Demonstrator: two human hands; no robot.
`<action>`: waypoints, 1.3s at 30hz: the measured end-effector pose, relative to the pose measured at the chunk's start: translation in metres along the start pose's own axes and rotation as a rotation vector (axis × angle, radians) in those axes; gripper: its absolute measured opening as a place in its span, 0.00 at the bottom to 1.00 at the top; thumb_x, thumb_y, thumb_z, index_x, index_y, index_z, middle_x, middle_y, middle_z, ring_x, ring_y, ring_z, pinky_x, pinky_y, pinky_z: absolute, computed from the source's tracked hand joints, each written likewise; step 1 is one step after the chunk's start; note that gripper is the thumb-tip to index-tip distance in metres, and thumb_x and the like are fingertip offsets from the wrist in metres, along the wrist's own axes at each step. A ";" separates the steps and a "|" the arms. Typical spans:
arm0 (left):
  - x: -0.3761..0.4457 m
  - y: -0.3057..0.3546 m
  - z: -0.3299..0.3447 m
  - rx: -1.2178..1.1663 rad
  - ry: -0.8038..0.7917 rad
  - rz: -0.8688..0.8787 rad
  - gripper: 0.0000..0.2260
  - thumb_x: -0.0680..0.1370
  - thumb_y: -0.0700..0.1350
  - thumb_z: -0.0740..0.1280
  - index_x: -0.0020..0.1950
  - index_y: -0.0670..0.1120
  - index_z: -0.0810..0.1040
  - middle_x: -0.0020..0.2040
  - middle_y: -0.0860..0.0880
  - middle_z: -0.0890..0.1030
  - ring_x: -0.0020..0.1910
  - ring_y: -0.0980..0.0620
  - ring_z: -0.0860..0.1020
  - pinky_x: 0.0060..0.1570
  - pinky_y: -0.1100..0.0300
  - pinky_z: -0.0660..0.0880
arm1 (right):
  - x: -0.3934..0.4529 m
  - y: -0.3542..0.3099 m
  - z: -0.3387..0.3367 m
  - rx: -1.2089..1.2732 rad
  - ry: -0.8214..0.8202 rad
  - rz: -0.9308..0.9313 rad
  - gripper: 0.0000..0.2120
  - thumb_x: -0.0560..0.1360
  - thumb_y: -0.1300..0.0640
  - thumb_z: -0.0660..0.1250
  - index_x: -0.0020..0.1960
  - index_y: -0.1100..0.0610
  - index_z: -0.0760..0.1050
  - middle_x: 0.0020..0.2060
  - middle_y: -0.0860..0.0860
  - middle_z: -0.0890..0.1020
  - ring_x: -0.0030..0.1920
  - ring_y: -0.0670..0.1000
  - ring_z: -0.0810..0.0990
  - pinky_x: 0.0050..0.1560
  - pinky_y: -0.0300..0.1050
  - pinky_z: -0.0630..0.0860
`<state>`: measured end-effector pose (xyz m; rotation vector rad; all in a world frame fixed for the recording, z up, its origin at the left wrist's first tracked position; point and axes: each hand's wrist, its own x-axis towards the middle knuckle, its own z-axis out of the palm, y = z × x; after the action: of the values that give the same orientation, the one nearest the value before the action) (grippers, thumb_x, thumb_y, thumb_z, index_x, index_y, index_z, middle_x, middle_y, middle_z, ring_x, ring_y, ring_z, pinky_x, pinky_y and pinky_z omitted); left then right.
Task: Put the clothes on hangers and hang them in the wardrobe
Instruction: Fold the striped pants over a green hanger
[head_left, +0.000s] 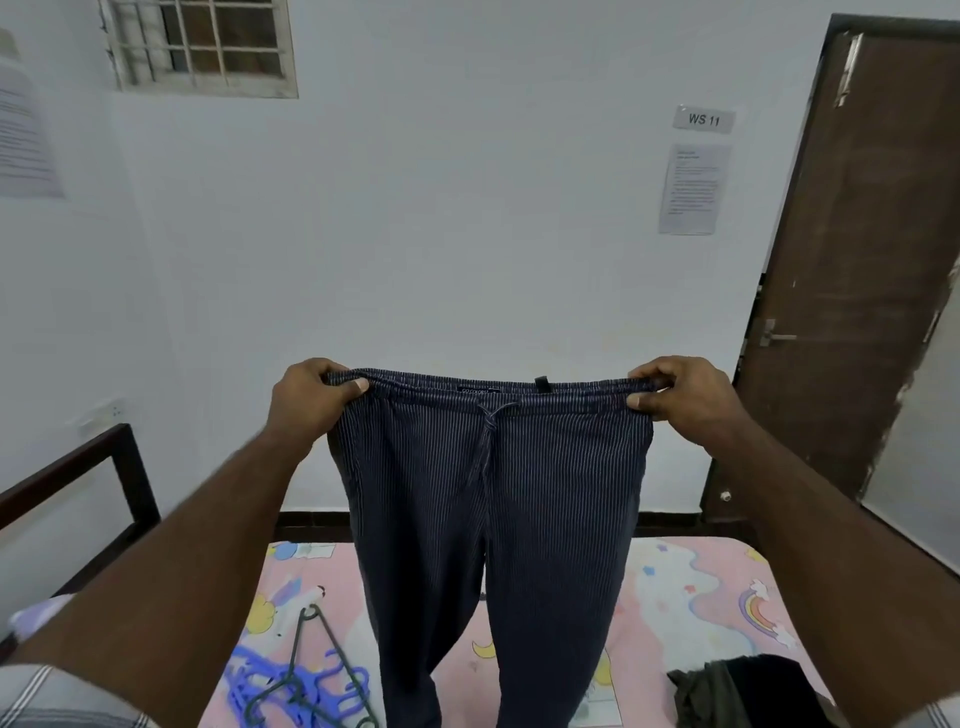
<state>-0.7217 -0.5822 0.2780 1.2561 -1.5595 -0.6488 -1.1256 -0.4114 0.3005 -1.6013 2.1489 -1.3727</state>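
Observation:
Dark navy pinstriped trousers (493, 499) with a drawstring hang stretched out in front of me above the bed. My left hand (311, 397) pinches the left end of the waistband. My right hand (680, 395) pinches the right end, so the waistband runs level between them. The legs drop straight down toward the bed. A dark green hanger (306, 670) lies over blue hangers (291, 686) on the bed at the lower left. No wardrobe is in view.
The bed (675, 597) carries a pink cartoon-print sheet. A pile of dark clothes (743, 691) sits at its lower right. A dark bed frame rail (104, 467) stands at the left, a brown door (852, 260) at the right, a white wall ahead.

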 end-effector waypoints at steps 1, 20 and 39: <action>0.001 -0.002 -0.002 -0.022 0.008 -0.011 0.07 0.73 0.48 0.77 0.45 0.47 0.82 0.43 0.47 0.84 0.45 0.47 0.83 0.46 0.52 0.80 | 0.001 0.001 -0.001 -0.009 -0.009 0.003 0.13 0.69 0.61 0.79 0.50 0.49 0.83 0.42 0.50 0.85 0.43 0.50 0.85 0.54 0.50 0.83; 0.026 0.057 -0.021 -0.145 0.287 0.088 0.05 0.73 0.46 0.76 0.42 0.54 0.81 0.40 0.57 0.82 0.44 0.53 0.82 0.50 0.57 0.79 | 0.027 -0.066 -0.017 0.144 0.446 -0.154 0.09 0.72 0.56 0.76 0.51 0.50 0.85 0.41 0.45 0.84 0.45 0.49 0.84 0.56 0.53 0.81; 0.051 0.090 -0.041 -0.262 0.384 0.136 0.07 0.72 0.49 0.76 0.48 0.52 0.81 0.44 0.52 0.85 0.44 0.53 0.84 0.49 0.54 0.82 | 0.055 -0.100 -0.047 0.311 0.438 -0.158 0.09 0.67 0.56 0.78 0.44 0.45 0.83 0.41 0.50 0.86 0.44 0.52 0.86 0.50 0.53 0.84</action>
<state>-0.7184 -0.5940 0.3883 0.9997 -1.1877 -0.4736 -1.1064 -0.4315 0.4211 -1.4788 1.9004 -2.1559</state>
